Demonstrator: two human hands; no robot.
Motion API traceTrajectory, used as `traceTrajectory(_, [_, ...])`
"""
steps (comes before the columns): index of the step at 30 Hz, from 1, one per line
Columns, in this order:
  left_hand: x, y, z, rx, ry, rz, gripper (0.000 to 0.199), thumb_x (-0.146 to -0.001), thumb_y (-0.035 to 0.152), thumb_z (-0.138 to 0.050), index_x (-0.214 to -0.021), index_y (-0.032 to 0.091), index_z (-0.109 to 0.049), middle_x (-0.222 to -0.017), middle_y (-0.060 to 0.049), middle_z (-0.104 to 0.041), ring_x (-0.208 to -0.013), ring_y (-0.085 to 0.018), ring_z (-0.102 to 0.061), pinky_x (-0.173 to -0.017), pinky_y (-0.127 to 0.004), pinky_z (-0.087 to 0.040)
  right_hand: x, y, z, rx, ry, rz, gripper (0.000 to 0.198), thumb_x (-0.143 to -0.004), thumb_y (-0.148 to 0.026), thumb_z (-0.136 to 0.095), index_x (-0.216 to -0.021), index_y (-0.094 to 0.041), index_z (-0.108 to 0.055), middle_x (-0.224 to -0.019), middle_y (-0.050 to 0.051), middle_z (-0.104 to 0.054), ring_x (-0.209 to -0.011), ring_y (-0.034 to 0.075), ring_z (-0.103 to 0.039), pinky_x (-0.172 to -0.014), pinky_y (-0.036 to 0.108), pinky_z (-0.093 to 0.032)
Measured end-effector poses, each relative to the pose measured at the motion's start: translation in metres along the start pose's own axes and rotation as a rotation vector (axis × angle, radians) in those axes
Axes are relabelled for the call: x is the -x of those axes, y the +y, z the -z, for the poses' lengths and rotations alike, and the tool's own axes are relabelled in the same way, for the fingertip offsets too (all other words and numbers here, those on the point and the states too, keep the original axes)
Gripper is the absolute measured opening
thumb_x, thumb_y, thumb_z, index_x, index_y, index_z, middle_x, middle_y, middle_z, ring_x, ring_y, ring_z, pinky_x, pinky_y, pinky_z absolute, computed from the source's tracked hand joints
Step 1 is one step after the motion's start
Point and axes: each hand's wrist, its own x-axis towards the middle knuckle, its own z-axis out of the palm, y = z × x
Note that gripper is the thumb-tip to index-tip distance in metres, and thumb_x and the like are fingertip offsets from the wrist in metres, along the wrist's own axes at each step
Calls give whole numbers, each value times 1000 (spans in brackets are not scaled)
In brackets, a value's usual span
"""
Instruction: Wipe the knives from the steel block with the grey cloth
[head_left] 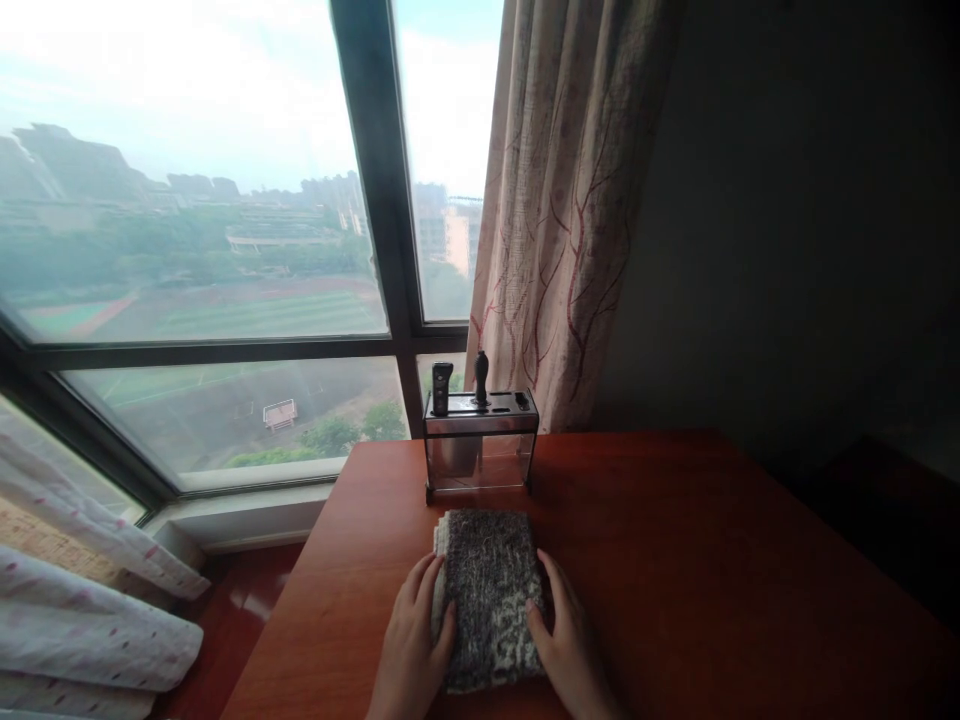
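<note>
The left hand (411, 635) and right hand (566, 635) lie on the near side of the knife holder (480, 425), each loosely open, fingers along one side edge of a folded knitted cloth (491, 590) and thumb at its top; whether any fingertips tuck underneath is hard to tell. The cloth lies flat on the table (675, 560), just in front of the holder and apart from it. It looks light, soft and thick, not fragile, its fuzzy weave unlikely to slip. Both long sides seem the best hold, thumbs above and fingers below, keeping the layers together. Its long axis runs toward the holder, its far end facing that base. A patterned curtain (555, 220) hangs behind the holder, a window (225, 250) behind and left.
</note>
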Motion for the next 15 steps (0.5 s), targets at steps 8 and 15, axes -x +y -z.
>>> traceTrajectory(8, [-9,10,-10,58,34,12,47,-82,24,-51,-130,23,-52,-133,-14,-54,-122,-31,-52,-101,-51,-45,-13,-4,2,-41,25,-8,54,-83,-18,-48,-137,-24,-45,-135,8,-56,-122,26,-54,-101,43,-47])
traceTrajectory(15, [-8,8,-9,65,34,26,43,-84,28,-51,-126,22,-55,-131,-13,-54,-121,-29,-53,-101,-48,-46,-14,7,2,-201,-10,-148,54,-82,-23,-52,-135,-23,-46,-135,10,-55,-123,27,-54,-102,45,-45])
